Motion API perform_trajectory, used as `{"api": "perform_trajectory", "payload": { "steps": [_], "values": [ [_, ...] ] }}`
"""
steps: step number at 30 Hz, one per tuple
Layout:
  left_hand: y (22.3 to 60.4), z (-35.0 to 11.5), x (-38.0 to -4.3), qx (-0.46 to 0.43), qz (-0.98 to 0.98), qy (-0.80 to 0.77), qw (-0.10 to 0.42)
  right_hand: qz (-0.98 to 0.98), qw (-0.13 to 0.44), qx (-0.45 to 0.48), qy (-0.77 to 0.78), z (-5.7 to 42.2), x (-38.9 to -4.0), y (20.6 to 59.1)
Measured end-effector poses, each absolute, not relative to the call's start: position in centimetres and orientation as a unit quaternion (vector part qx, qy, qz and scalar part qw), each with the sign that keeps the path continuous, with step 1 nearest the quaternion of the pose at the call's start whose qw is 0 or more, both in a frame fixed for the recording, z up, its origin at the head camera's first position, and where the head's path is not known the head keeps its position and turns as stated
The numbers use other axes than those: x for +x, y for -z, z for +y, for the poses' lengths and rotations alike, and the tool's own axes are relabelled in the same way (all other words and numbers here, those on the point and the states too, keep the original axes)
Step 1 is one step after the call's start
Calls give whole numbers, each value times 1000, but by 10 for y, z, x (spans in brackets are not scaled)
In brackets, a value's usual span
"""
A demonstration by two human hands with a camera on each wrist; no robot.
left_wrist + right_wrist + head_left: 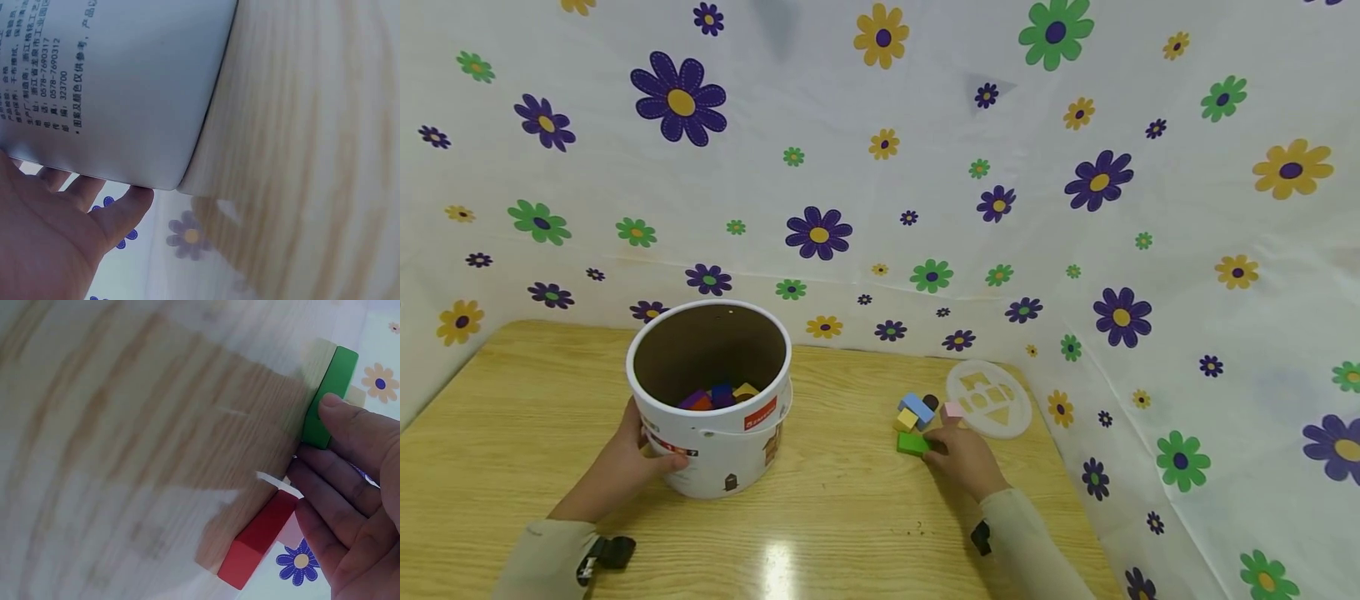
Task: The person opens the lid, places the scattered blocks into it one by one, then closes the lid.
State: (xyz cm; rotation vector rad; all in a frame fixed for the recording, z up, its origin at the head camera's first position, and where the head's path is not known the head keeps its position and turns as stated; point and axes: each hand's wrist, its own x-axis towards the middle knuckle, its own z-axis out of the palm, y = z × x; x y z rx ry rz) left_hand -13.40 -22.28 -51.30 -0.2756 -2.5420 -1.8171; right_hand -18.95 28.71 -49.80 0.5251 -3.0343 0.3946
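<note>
On the left stands a white bucket with a wire handle and printed pictures; several coloured blocks lie inside. My left hand rests against its left side, thumb across the front; in the left wrist view straight-looking fingers touch the wall. My right hand pinches one end of a green block on the table. Beside these fingers, in the right wrist view, lies a red block. Close by are a yellow block, a blue block, a dark round piece and a pink block.
A round whitish lid with shaped holes lies at the table's back right. Flower-printed cloth hangs along the back and right edges of the wooden table.
</note>
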Motion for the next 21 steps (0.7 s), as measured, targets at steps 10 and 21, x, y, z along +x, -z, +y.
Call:
{"api": "perform_trajectory", "payload": {
  "steps": [10,21],
  "values": [
    [515,-224,-135,-83,-816,572,0,-977,25,163,-137,289,-186,501],
    [516,-226,-135,-95,-812,576,5,-963,47,178,-197,287,-181,500]
  ]
}}
